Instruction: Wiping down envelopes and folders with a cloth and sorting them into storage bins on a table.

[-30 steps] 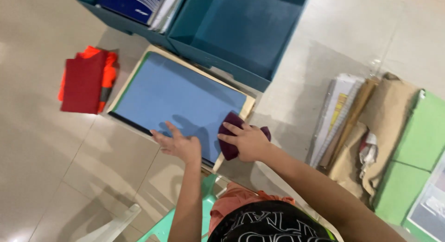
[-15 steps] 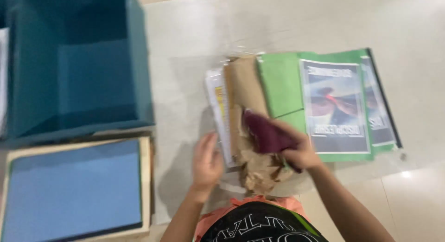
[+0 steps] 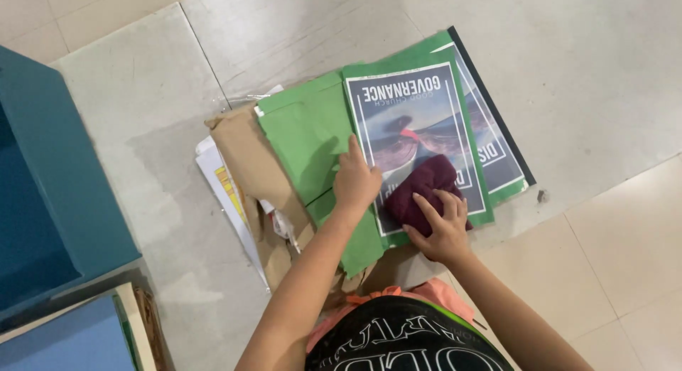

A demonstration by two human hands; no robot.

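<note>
A crumpled dark maroon cloth (image 3: 422,192) is pressed flat under the right hand (image 3: 443,229), whose fingers are spread over its near edge rather than closed around it. The cloth lies on the lower part of a green-bordered booklet with a dark blue printed cover (image 3: 415,122), which rests on top of a fanned pile of papers on the floor. The left hand (image 3: 355,180) is laid open on the left edge of that booklet, fingers extended and thumb out, where the cover meets a plain green paper folder (image 3: 305,133); nothing is gripped by it.

A second printed cover with a dark edge (image 3: 501,147) is seen sticking out to the right beneath the top booklet. To the left of the green folder, a torn brown paper envelope (image 3: 245,161) is overlapped by it, and white sheets with a yellow mark (image 3: 226,185) are tucked under the envelope. The pile is set on a pale tiled floor (image 3: 590,79). Well apart at the left edge, a teal open box (image 3: 50,179) is seen, and below it a blue board in a light wooden frame (image 3: 78,339).
</note>
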